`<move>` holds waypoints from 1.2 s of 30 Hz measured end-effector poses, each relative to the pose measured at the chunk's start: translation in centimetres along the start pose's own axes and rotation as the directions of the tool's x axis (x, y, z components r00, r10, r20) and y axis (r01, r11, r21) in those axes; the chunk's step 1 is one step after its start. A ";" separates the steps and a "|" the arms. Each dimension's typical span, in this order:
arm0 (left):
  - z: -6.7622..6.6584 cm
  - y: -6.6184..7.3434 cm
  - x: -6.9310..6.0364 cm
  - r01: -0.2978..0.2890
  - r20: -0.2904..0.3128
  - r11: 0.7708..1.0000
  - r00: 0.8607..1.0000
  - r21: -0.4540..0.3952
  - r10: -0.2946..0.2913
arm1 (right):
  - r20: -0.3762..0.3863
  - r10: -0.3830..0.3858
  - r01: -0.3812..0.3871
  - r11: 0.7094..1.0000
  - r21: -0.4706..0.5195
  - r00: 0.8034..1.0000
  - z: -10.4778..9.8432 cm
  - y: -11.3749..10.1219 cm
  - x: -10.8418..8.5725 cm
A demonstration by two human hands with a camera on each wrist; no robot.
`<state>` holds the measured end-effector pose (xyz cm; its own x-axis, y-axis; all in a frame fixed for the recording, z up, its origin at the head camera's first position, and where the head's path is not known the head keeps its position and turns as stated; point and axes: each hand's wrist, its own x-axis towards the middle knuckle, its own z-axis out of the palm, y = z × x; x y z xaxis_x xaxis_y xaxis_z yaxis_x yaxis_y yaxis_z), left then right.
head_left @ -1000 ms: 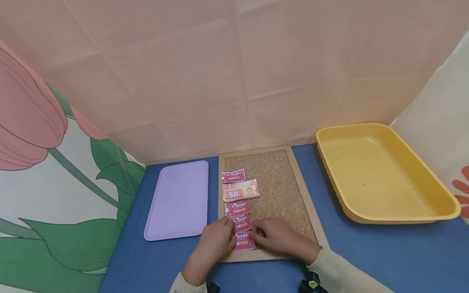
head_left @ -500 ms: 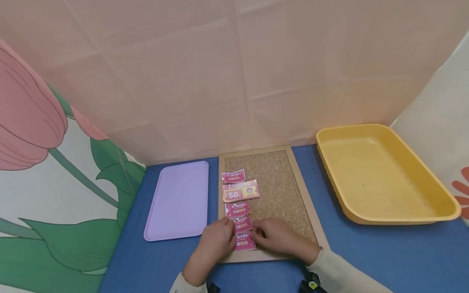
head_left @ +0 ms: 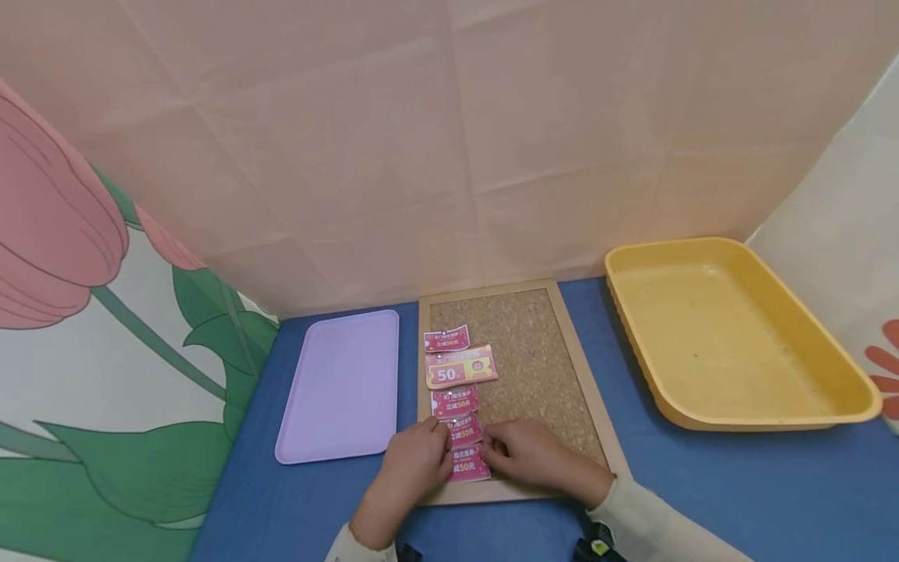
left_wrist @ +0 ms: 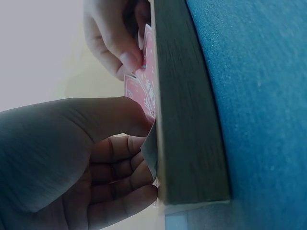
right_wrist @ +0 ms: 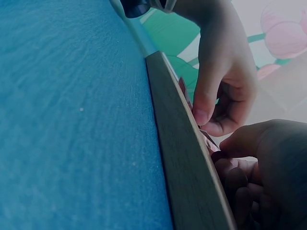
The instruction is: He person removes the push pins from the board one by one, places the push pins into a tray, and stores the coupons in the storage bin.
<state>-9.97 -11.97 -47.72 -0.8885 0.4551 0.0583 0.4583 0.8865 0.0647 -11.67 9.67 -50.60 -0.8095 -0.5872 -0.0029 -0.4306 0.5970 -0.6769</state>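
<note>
Both hands are at the lowest pink coupon point(head_left: 469, 466), near the front edge of a wood-framed cork board point(head_left: 537, 359). My left hand point(head_left: 416, 459) pinches the coupon's left side; its thumb presses on the paper in the left wrist view, where a corner point(left_wrist: 150, 151) bends up. Thumb and fingertips of my right hand point(head_left: 528, 449) hold its right edge. Above lie more pink coupons, among them one point(head_left: 463, 429) directly above and one point(head_left: 446, 339) at the top. A larger pink-and-yellow coupon point(head_left: 461, 367) is in the same column. My left fingers cover the lowest coupon's left end.
A lilac tray point(head_left: 340, 386) lies left of the board. To the right stands a deep yellow tray point(head_left: 737, 336). Blue cloth point(head_left: 702, 484) covers the table, with a pink cloth wall point(head_left: 351, 156) behind and a flower-printed panel point(head_left: 140, 375) at the left.
The lowest coupon's right end has shifted very slightly to the right since one second ago. Both hands stay at nearly the same place.
</note>
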 end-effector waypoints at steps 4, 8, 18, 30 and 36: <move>0.0 0.0 0.0 0.009 0.016 1.000 1.000 -0.009 -0.008 | -0.002 0.003 -0.003 1.000 -0.001 1.000 0.0 0.0 0.0; -0.2 0.1 0.0 0.014 0.020 0.999 1.000 -0.031 -0.013 | -0.007 0.005 -0.005 1.000 -0.014 1.000 0.0 -0.1 0.0; -0.6 -0.1 -0.1 0.003 0.011 0.997 1.000 -0.072 -0.002 | -0.012 0.015 -0.016 0.999 -0.041 1.000 0.1 -0.2 -0.1; -0.5 -0.3 -0.2 -0.002 0.011 0.991 1.000 -0.130 0.003 | -0.007 0.007 -0.007 1.000 -0.017 1.000 0.0 -0.5 -0.2; -0.9 -0.4 -0.2 0.023 0.047 0.979 0.999 -0.203 -0.013 | 0.007 0.011 -0.011 0.999 0.031 1.000 -0.3 -0.6 -0.2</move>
<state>-9.97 -12.48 -46.87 -0.8947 0.4466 0.0101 0.4328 0.8610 0.2673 -11.32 9.58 -49.97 -0.8111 -0.5847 -0.0155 -0.4091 0.5860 -0.6995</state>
